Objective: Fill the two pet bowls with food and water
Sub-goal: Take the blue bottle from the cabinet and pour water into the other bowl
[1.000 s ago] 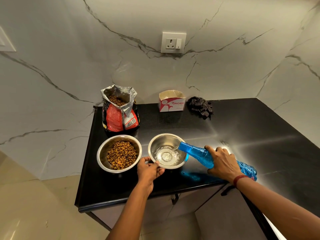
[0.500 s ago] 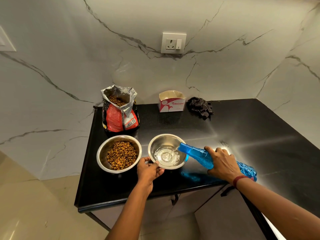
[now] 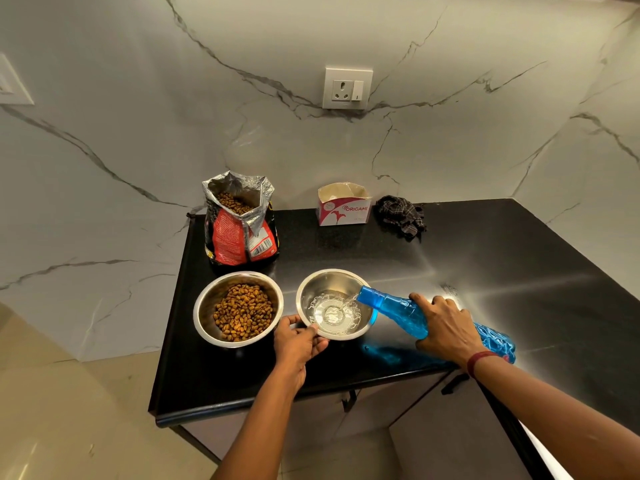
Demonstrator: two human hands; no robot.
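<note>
Pouring continues at lower centre: the shallow pool in the round steel water bowl [image 3: 327,281] has widened as the right hand [image 3: 446,329], wrapped round a tilted blue plastic bottle [image 3: 391,308], feeds it. The left hand [image 3: 294,342] pinches the near rim. The kibble-filled steel bowl [image 3: 210,306] beside it looks done. The black counter [image 3: 502,265] ends just below the bowls; open room lies right.

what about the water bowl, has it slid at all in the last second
No. The water bowl keeps the same narrow gap to the kibble bowl on its left, and the left hand pinches its near rim.
</note>
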